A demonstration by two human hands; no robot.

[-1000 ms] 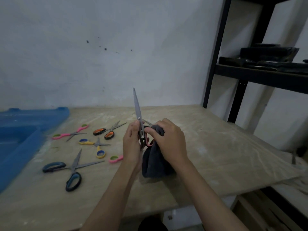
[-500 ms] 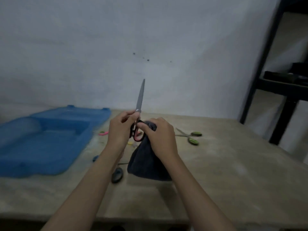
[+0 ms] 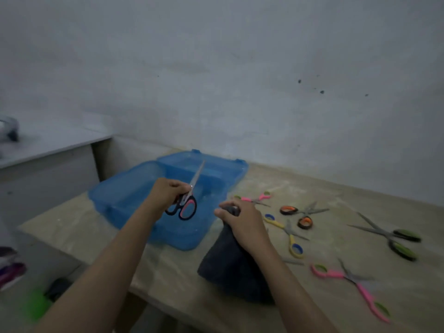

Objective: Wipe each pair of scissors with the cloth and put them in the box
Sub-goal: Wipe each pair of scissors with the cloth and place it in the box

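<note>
Scissors (image 3: 186,200), black-pink, are now leaving the cloth (image 3: 234,265): we are gripping them in our left hand (image 3: 168,194) over the box (image 3: 134,191), blade up. Right hand (image 3: 242,223) is clutching the cloth beside it. Wiping looks done; dropping in comes next.

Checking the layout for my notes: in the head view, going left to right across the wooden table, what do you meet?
Blue box → black-and-pink scissors in the left hand → dark cloth under the right hand → yellow scissors → pink scissors → green-handled scissors.
</note>
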